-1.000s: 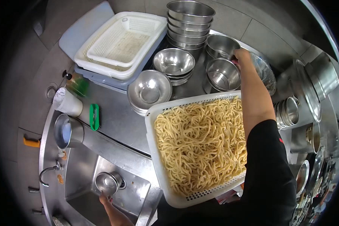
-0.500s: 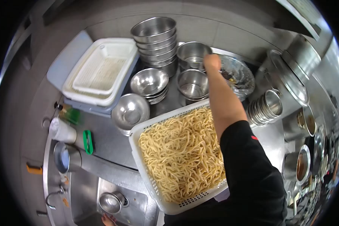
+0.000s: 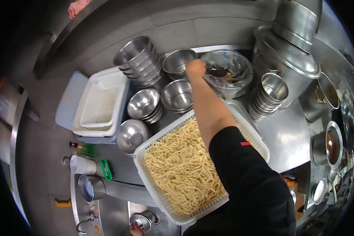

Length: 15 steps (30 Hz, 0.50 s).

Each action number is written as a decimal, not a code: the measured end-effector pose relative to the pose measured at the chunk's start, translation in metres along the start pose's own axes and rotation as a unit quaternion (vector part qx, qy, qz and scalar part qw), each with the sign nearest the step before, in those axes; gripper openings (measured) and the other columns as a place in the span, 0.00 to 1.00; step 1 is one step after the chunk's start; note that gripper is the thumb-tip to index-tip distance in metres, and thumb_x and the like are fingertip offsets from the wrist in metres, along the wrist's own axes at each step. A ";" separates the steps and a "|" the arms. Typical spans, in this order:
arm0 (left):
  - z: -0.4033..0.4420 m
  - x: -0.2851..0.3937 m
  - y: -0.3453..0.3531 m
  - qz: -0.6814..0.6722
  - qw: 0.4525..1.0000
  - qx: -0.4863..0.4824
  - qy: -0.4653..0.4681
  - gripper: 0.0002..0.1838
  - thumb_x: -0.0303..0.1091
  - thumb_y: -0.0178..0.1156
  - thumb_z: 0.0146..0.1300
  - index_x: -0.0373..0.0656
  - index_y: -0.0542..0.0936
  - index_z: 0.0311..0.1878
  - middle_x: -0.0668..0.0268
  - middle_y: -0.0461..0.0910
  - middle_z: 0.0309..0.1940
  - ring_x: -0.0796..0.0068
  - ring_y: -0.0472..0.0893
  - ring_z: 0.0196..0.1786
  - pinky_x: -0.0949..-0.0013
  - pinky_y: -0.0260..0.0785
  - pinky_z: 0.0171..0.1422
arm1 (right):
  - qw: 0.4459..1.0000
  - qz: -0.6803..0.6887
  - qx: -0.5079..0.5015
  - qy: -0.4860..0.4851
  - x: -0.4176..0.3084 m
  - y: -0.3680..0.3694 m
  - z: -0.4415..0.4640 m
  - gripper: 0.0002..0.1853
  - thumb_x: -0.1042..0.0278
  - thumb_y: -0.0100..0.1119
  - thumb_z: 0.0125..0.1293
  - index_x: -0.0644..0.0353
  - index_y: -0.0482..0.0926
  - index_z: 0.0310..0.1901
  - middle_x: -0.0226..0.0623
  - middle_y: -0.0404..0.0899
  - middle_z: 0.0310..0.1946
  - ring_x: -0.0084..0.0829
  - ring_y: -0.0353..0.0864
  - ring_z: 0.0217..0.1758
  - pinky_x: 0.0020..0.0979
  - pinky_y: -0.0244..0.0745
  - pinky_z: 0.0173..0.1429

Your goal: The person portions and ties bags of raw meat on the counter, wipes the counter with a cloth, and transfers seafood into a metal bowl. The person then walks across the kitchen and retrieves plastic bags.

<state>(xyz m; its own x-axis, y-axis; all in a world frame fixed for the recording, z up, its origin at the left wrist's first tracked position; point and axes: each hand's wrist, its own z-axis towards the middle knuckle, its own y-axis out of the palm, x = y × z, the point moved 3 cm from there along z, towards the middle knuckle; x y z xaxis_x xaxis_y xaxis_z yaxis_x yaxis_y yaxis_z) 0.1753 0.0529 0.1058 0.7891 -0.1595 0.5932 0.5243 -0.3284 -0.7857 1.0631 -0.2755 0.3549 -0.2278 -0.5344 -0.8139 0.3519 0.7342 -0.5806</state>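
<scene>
My right hand (image 3: 196, 68) reaches across a white perforated basket (image 3: 260, 146) heaped with noodles (image 3: 181, 165). Its fingers are closed over the right rim of a deep steel pot (image 3: 177, 63) at the back of the counter; the fingertips are hidden. Just in front of that pot stands another steel pot (image 3: 177, 95). At the bottom edge, my left hand (image 3: 136, 229) is partly in view, fingers apart at the near rim of a small steel bowl (image 3: 143, 220) in the sink. Whether it touches that rim is unclear.
Stacked steel pots (image 3: 134, 59) and bowls (image 3: 144, 103) stand left of the pots. A plastic-lined container (image 3: 240, 74) sits at right, near stacked steel cups (image 3: 272, 88) and a large lidded pot (image 3: 279, 55). White trays (image 3: 100, 98) lie left. Another person's hand (image 3: 78, 7) shows top left.
The view has shifted, so the counter things appear further left. My right hand stays at the pot's rim. My left hand has come up closer to the bowl in the sink.
</scene>
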 end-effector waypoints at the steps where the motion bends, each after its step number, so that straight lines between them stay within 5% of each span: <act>1: -0.010 0.012 -0.007 -0.047 0.999 0.006 0.008 0.21 0.40 0.53 0.73 0.27 0.75 0.55 0.53 0.84 0.36 0.67 0.84 0.33 0.65 0.80 0.35 | 0.996 -0.056 -0.012 -0.069 -0.007 -0.013 -0.010 0.18 0.61 0.56 0.64 0.67 0.83 0.46 0.55 0.80 0.48 0.47 0.83 0.53 0.39 0.81 0.54; 2: -0.032 0.047 -0.013 -0.094 0.995 0.006 0.012 0.22 0.40 0.54 0.72 0.28 0.74 0.57 0.55 0.84 0.35 0.68 0.83 0.31 0.65 0.79 0.33 | 0.998 -0.038 -0.011 -0.043 -0.004 -0.011 -0.005 0.19 0.60 0.55 0.64 0.67 0.83 0.46 0.54 0.81 0.48 0.48 0.83 0.52 0.40 0.80 0.54; 5: -0.056 0.018 -0.032 -0.006 0.999 0.002 -0.054 0.23 0.40 0.55 0.72 0.30 0.72 0.60 0.56 0.84 0.34 0.69 0.82 0.30 0.67 0.75 0.28 | 0.982 -0.123 0.007 -0.142 -0.002 -0.017 0.004 0.15 0.61 0.55 0.62 0.62 0.87 0.40 0.46 0.86 0.44 0.39 0.86 0.50 0.37 0.81 0.54; 6: -0.068 0.004 -0.037 0.000 0.998 0.000 -0.069 0.23 0.40 0.55 0.72 0.30 0.72 0.60 0.56 0.84 0.34 0.69 0.82 0.30 0.67 0.75 0.28 | 0.954 -0.210 -0.050 -0.209 -0.015 -0.035 -0.009 0.14 0.62 0.54 0.63 0.57 0.88 0.40 0.43 0.86 0.45 0.42 0.85 0.51 0.38 0.81 0.53; 8: -0.092 -0.047 -0.039 -0.105 0.985 0.087 -0.110 0.24 0.41 0.57 0.70 0.30 0.73 0.59 0.57 0.84 0.34 0.69 0.82 0.29 0.67 0.72 0.26 | 0.948 -0.224 -0.140 -0.175 -0.012 -0.014 0.027 0.14 0.59 0.55 0.65 0.55 0.88 0.40 0.41 0.87 0.42 0.41 0.86 0.49 0.38 0.82 0.49; 11: -0.135 -0.063 -0.045 -0.039 0.987 0.063 -0.143 0.24 0.41 0.59 0.69 0.30 0.73 0.59 0.57 0.83 0.35 0.67 0.81 0.31 0.66 0.72 0.27 | 0.970 -0.139 -0.149 -0.130 -0.013 -0.022 0.032 0.12 0.66 0.56 0.63 0.63 0.86 0.38 0.45 0.86 0.37 0.40 0.88 0.41 0.38 0.84 0.39; 13: -0.148 -0.086 -0.041 -0.042 0.984 0.054 -0.165 0.25 0.41 0.60 0.69 0.30 0.73 0.60 0.56 0.83 0.36 0.67 0.81 0.30 0.65 0.73 0.28 | 0.970 -0.038 -0.218 -0.105 -0.005 -0.015 0.041 0.11 0.72 0.52 0.62 0.71 0.82 0.33 0.48 0.84 0.27 0.41 0.86 0.24 0.38 0.80 0.24; 15: -0.154 -0.086 -0.034 -0.044 0.981 0.040 -0.183 0.26 0.41 0.60 0.69 0.30 0.72 0.61 0.56 0.83 0.36 0.66 0.81 0.30 0.64 0.73 0.29 | 0.966 -0.059 -0.231 -0.103 -0.001 -0.009 0.054 0.11 0.71 0.53 0.62 0.72 0.82 0.33 0.49 0.83 0.27 0.41 0.86 0.23 0.38 0.81 0.24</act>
<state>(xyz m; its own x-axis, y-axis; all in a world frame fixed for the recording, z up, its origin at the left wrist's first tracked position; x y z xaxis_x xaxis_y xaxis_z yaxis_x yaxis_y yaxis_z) 0.0403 -0.0657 0.1089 0.7943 0.2156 0.5680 0.6072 -0.2498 -0.7543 1.1095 -0.3047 0.3622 -0.0390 -0.6634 -0.7473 -0.1186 0.7456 -0.6557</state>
